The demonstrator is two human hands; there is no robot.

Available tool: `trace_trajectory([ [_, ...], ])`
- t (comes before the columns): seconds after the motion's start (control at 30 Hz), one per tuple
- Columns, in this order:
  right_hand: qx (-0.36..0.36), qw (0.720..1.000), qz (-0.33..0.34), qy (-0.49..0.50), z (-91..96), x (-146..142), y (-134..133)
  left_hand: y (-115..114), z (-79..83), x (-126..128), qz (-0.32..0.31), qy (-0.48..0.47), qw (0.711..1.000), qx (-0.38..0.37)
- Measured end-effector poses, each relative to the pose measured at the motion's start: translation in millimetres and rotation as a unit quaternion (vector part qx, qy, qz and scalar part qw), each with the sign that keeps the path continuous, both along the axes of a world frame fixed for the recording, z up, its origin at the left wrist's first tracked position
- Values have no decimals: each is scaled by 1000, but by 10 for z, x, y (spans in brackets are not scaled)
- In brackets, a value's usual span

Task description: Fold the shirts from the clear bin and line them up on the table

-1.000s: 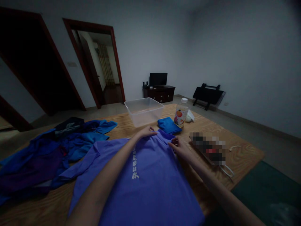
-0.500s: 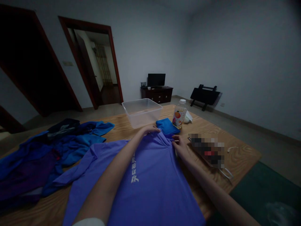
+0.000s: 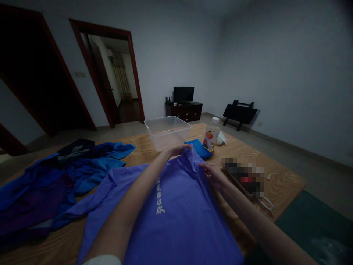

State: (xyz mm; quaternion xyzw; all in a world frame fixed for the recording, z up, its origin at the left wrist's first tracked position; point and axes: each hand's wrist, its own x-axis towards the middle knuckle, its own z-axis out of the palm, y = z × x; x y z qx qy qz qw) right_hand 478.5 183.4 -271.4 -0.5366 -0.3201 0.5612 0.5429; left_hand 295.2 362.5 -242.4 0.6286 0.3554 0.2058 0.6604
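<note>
A purple shirt (image 3: 176, 217) with pale lettering down its middle lies spread on the wooden table (image 3: 281, 176) in front of me. My left hand (image 3: 178, 149) grips the shirt's far edge and holds it raised off the table. My right hand (image 3: 212, 173) pinches the same edge a little to the right. Just beyond them lies a folded blue cloth (image 3: 200, 148).
A clear plastic bin (image 3: 167, 131) stands at the table's far side, with a drink bottle (image 3: 211, 134) to its right. A heap of blue and dark clothes (image 3: 55, 176) covers the table's left. A flat dark object with a cord (image 3: 245, 176) lies at right.
Both hands have lifted the shirt's far edge up from the table, bunching it into a peak. The view shifted slightly.
</note>
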Motion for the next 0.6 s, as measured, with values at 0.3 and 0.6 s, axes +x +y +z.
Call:
trace_trajectory([
  [0.3, -46, 998, -8, 50, 115, 213, 28, -188, 259, -62, -7, -76, 993, 88],
  [0.6, -67, 994, 70, 54, 83, 181, 110, -347, 342, 101, 17, -97, 983, 152],
])
